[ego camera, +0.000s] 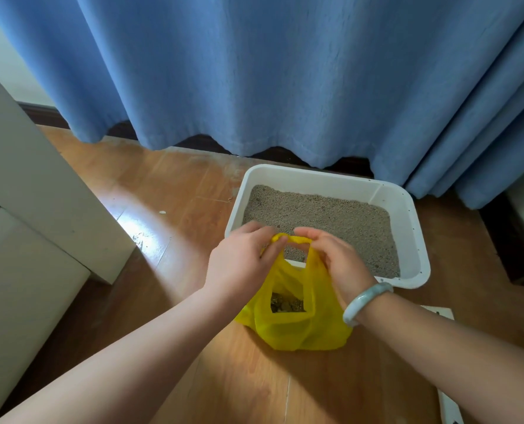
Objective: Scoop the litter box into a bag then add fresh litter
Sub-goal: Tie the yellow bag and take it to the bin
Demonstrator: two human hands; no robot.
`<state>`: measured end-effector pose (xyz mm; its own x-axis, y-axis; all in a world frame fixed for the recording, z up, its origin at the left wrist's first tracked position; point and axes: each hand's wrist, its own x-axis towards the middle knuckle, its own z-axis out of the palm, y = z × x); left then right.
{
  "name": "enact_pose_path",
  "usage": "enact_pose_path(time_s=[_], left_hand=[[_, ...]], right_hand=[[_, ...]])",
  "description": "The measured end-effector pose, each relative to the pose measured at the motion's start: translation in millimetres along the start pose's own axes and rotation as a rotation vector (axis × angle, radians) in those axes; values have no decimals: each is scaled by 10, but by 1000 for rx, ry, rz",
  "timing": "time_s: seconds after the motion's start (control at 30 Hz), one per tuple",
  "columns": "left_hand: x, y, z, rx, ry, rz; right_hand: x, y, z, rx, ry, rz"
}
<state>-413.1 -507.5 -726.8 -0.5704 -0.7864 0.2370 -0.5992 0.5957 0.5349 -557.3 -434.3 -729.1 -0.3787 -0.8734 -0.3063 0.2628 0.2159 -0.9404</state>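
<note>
Pinching the handles of the yellow bag, our left hand and right hand grasp it together. It sits on the wooden floor, touching the near rim of the white litter box, with dark clumps visible inside.

A glossy brown wooden plank floor carries everything. A white rectangular plastic litter tray filled with grey granular litter stands on it. Just in front of the tray's near rim sits a yellow translucent plastic bag. A white cabinet stands at the left, with a small white speck on the boards nearby. A flat white object lies at the lower right.
</note>
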Motion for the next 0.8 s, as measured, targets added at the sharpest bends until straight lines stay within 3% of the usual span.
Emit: enact_pose_path(time_s=[0.13, 0.37, 0.43, 0.5, 0.63, 0.73, 0.8], left_hand=[[-50, -71, 108, 32, -37, 10], [-172, -584, 202, 192, -331, -219], [-159, -554, 193, -36, -380, -367], [-96, -376, 124, -531, -327, -530], [116, 80, -1, -1399, -386, -564], [205, 287, 57, -1566, -402, -623], [166, 290, 190, -1347, -321, -570]], right_hand=[[84, -105, -8, 424, 119, 114], [253, 15, -340, 673, 239, 187], [260, 106, -381, 695, 244, 204], [273, 121, -390, 736, 223, 223], [306, 63, -327, 759, 136, 267], [348, 105, -280, 679, 77, 254], [368, 135, -282, 584, 48, 212]])
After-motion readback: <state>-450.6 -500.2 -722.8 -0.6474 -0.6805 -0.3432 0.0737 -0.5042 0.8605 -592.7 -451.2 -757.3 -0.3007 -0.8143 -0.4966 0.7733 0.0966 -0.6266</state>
